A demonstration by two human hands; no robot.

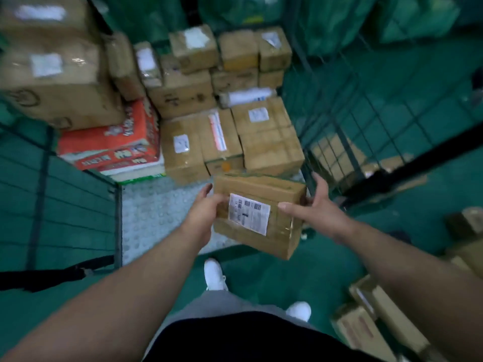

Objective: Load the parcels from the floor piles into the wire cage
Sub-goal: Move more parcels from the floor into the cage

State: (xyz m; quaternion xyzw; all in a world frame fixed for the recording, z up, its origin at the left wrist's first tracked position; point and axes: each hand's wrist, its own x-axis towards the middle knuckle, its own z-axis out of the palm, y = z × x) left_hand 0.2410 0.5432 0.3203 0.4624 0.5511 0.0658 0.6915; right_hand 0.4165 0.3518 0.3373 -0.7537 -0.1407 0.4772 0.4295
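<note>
Parcel: brown carton [258, 215] with a white barcode label [248, 214] on its top face, held in the air between both hands at the mouth of the wire cage [339, 100], just short of the stack inside.
Left hand: left hand [206, 212] grips the carton's left edge, thumb on top beside the label.
Right hand: right hand [311, 205] clasps the right edge, thumb flat on top, one finger sticking up past the corner.
Hidden: fingers of both hands mostly tucked behind or under the carton; its underside is out of sight.
Hard to read: label print and the markings on the stacked boxes are blurred.
Stack: cardboard boxes [269, 137] piled against the cage's back wall, a red-and-white printed pack [112, 137] at left under a large carton cut off by the frame.
Cage floor: pale studded plate [156, 210], bare at the front.
Floor pile: more boxes [379, 317] at lower right, cut off by the edge.
Floor: green [287, 270], with white shoes [214, 274] on it.
Room: green sacks [326, 19] beyond the cage, dim and smeared.
</note>
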